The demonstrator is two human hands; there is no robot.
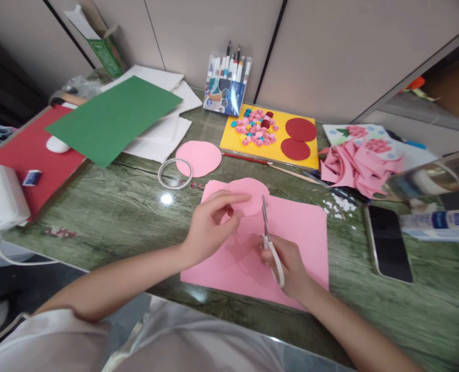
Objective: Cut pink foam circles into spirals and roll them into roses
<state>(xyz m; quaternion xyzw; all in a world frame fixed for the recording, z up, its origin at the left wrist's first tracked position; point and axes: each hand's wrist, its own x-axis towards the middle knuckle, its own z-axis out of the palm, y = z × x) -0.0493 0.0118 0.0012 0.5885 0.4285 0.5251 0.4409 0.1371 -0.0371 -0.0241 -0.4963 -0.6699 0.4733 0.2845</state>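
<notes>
My left hand (216, 222) pinches a rounded pink paper cutout (254, 194) between thumb and fingers, above the desk. In my right hand (287, 263) is a pair of white-handled scissors (270, 237), fingers in the loops. The blades point away from me at the right edge of the cutout; whether they touch the paper I cannot tell. Beneath both hands lies a large pink paper sheet (302, 232). Another rounded pink cutout (204, 155) rests beyond my left hand, partly under a white ring (162, 178).
At the back, a yellow sheet (227, 139) bears small paper balls and red circles. Pink scraps (357, 163) pile up at right, near a phone (388, 243) and a glue tube (438, 219). A green sheet (116, 116), red board (39, 150) and marker pack (227, 85) stand left and behind.
</notes>
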